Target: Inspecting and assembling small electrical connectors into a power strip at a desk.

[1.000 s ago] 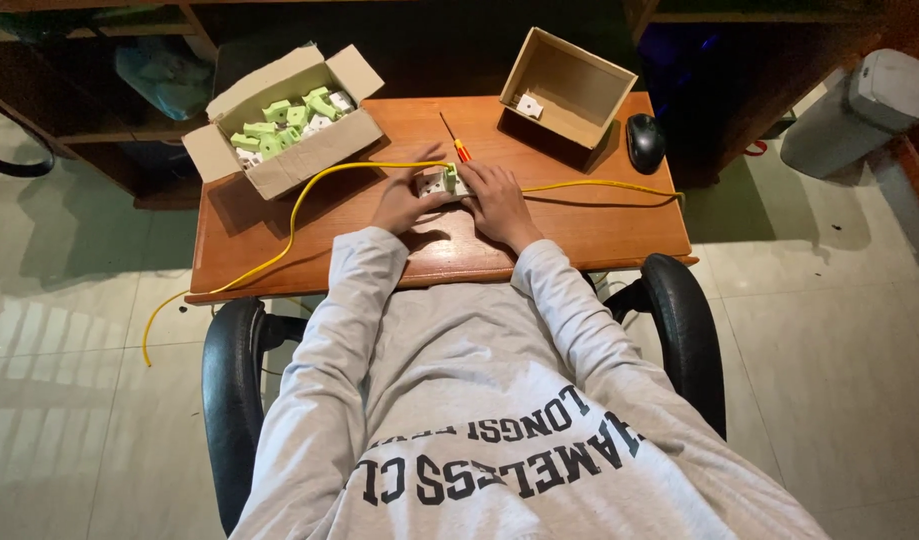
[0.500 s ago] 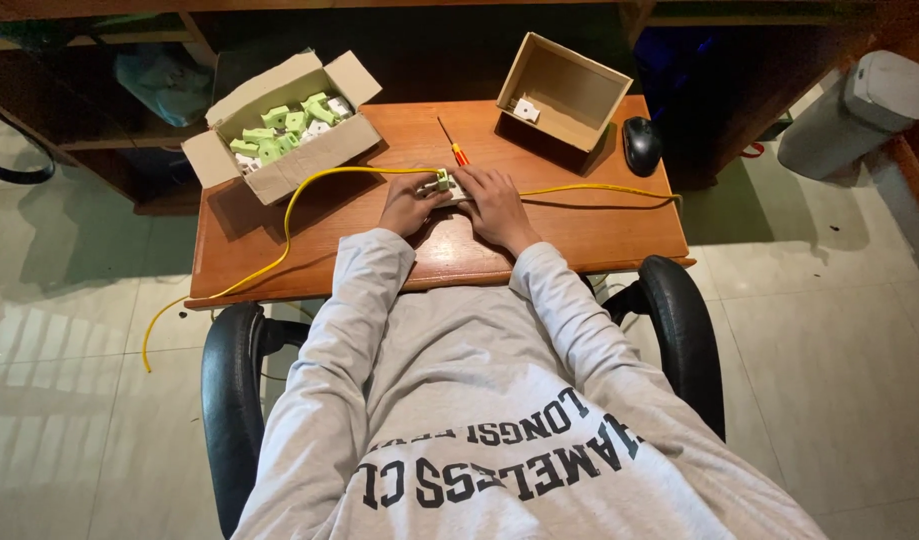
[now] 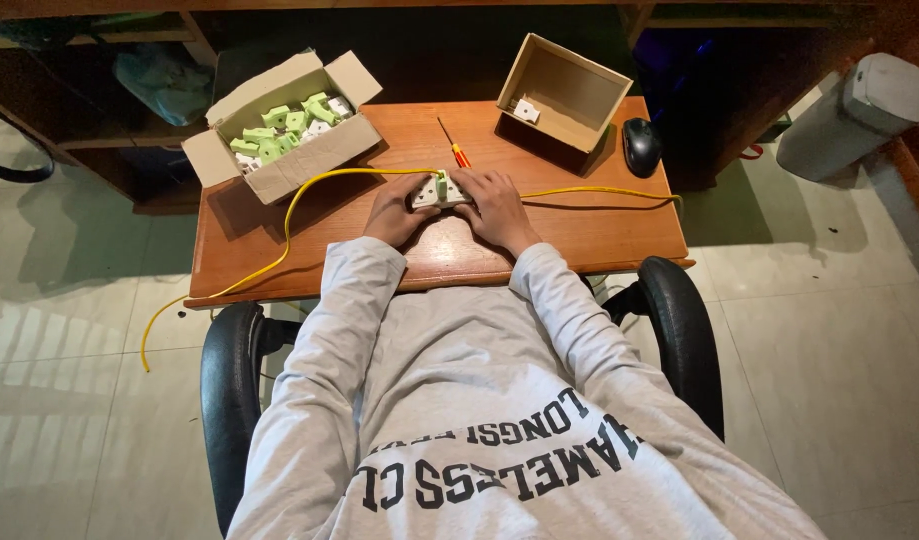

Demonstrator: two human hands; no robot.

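Both hands meet at the middle of a small wooden desk. My left hand and my right hand together hold a small white and green plastic part between their fingers. A yellow cable runs to that part from the left and leaves to the right along the desk. An orange-handled screwdriver lies just beyond the hands.
An open cardboard box of green and white parts sits at the back left. A second cardboard box at the back right holds one white part. A black mouse lies beside it. I sit in a black chair.
The hands stay together on the small part with little movement. The view has shifted slightly.
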